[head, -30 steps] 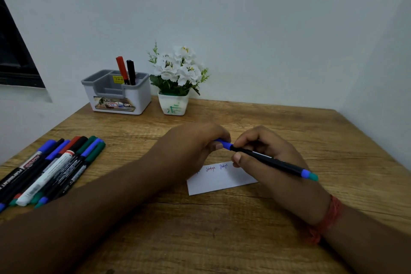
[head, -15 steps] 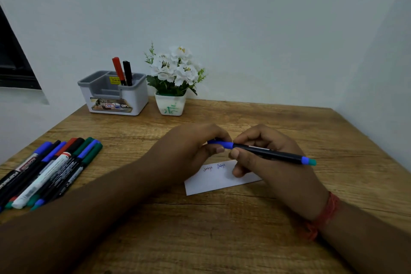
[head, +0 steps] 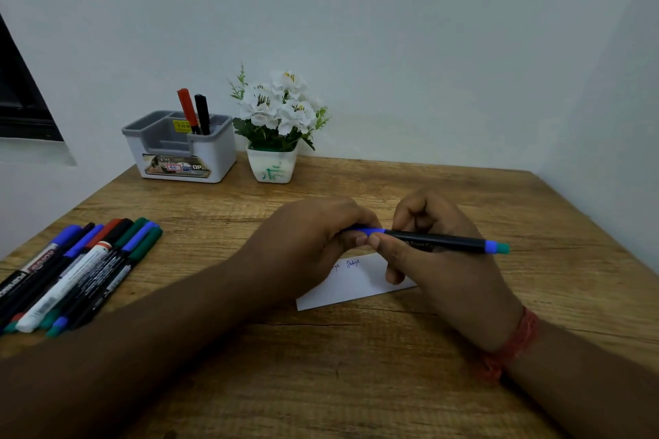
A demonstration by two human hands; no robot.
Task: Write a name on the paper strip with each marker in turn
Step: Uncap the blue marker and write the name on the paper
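- Above the white paper strip on the worktop, both hands pinch a slim black blue-capped marker.
- Left hand fingers grip its cap; right hand fingers hold the barrel.
- Light, rigid, probably slick: hold mid-barrel.

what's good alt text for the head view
Two hands hold a blue-capped marker level above a paper strip on a wooden table: left hand on the cap, right hand on the barrel. Spare markers lie at left; an organizer and flower pot stand behind.

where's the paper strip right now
In the head view, the paper strip lies flat on the wooden table, centre-right, partly under both hands.
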